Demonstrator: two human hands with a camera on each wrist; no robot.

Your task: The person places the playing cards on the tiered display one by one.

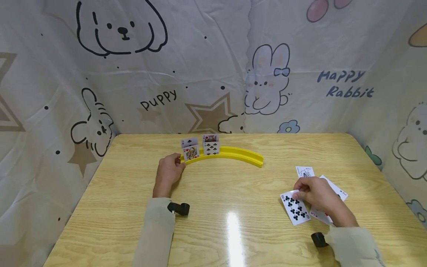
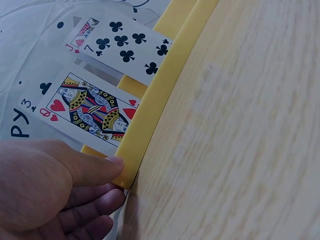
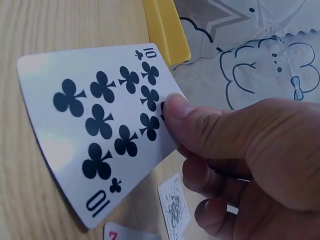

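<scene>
My left hand [image 1: 169, 171] grips the left end of a curved yellow card holder [image 1: 238, 152], thumb on its front wall. Standing in the holder are a queen of hearts [image 2: 92, 110] in front of a three of clubs [image 1: 189, 141], and a seven of clubs [image 2: 125, 47] in front of a jack of diamonds [image 1: 210, 138]. At the right, my right hand [image 1: 318, 194] pinches a ten of clubs [image 3: 100, 115] by its edge between thumb and fingers, its face showing. Beneath that hand lie loose cards, partly hidden.
A joker-like card [image 1: 304, 171] lies behind the right hand, with a white card [image 1: 333, 187] beside it and a red-marked card [image 1: 319, 215] nearer me. The wooden table [image 1: 213, 200] ends at a patterned cloth [image 1: 200, 74] at the back and sides.
</scene>
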